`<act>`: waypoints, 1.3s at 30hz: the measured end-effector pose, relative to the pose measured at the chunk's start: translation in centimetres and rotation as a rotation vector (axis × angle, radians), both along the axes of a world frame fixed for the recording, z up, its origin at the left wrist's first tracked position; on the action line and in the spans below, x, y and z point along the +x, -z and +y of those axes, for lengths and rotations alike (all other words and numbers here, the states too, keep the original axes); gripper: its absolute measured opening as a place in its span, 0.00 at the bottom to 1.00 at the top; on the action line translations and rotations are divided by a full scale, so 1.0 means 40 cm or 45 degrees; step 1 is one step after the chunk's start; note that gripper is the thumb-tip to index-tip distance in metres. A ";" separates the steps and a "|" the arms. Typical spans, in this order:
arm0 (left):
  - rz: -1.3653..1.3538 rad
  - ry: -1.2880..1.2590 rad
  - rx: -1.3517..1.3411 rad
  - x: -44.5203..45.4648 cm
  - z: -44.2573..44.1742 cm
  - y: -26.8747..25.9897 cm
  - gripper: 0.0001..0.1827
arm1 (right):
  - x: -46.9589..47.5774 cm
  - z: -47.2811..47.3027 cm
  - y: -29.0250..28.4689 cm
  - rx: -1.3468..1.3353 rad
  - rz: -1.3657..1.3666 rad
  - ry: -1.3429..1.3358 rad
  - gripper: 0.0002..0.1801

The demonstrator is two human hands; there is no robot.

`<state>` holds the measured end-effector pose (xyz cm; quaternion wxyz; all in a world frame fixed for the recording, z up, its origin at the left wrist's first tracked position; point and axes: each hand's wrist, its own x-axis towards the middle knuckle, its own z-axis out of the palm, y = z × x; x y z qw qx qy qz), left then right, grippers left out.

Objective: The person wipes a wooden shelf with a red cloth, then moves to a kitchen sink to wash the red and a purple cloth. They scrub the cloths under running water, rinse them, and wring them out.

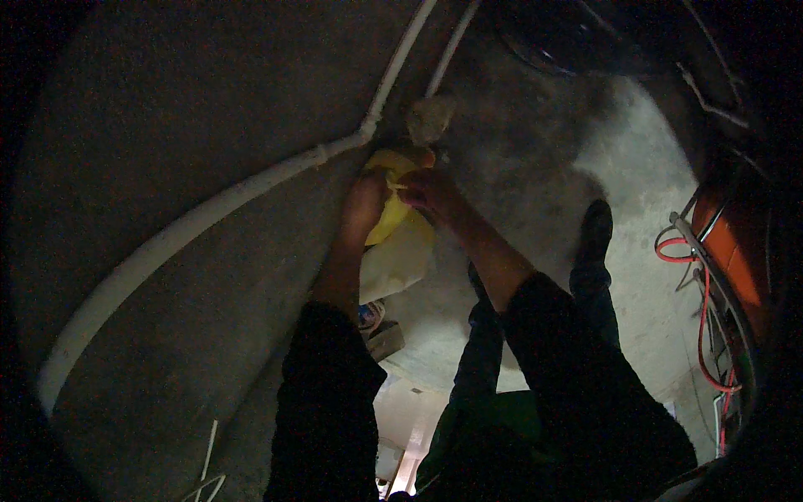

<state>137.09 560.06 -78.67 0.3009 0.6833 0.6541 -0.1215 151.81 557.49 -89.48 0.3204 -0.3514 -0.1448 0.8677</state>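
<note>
In dim light, both hands are close together over a yellow bag (394, 216), which looks like thin plastic. My left hand (366, 199) grips the bag's left side near the top, its fingers curled. My right hand (430, 193) pinches a pale yellow strip at the bag's upper right, close to the left fingers. A paler, whitish sheet or bag (396, 260) lies just below the yellow part, behind the left forearm. A small orange thing (428, 157) shows above the right hand. What the bag holds is hidden.
A pale pipe (251, 188) runs along the wall at the left and bends upward. A stone-like lump (430, 118) lies beyond the bag. Near my left forearm are a round item (371, 315) and a block (386, 341). Red hose (704, 339) and an orange object (728, 251) stand right.
</note>
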 end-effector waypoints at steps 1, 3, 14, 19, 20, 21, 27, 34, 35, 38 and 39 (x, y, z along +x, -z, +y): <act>-0.016 -0.049 -0.033 0.010 0.006 -0.008 0.10 | 0.003 -0.005 0.014 0.121 -0.046 0.006 0.13; -0.043 -0.153 -0.094 0.024 0.010 -0.023 0.10 | 0.012 -0.006 0.018 0.333 -0.151 -0.014 0.13; -0.876 -1.118 0.506 0.187 -0.200 -0.133 0.11 | 0.208 -0.008 -0.300 0.398 0.251 0.254 0.12; -1.175 -1.567 0.538 0.386 -0.134 -0.328 0.10 | 0.352 -0.026 -0.493 0.447 0.386 0.297 0.16; -1.161 -1.594 0.529 0.430 -0.107 -0.377 0.10 | 0.382 -0.031 -0.518 0.422 0.342 0.266 0.16; -1.144 -1.625 0.523 0.469 -0.083 -0.432 0.10 | 0.419 -0.040 -0.562 0.124 0.339 0.202 0.16; -1.428 -1.618 0.700 0.675 0.087 -0.768 0.09 | 0.640 -0.014 -0.870 -0.309 0.128 0.069 0.14; -1.537 -1.279 0.934 0.915 0.260 -1.258 0.07 | 0.899 0.072 -1.255 -0.286 0.306 0.110 0.11; -1.533 -1.190 0.938 0.938 0.284 -1.301 0.07 | 0.930 0.087 -1.299 -0.247 0.347 0.137 0.11; -1.486 -0.877 0.914 1.008 0.346 -1.388 0.06 | 1.027 0.114 -1.407 -0.180 0.412 0.207 0.12; -1.482 -0.787 0.880 1.025 0.380 -1.403 0.06 | 1.055 0.121 -1.433 -0.175 0.439 0.242 0.12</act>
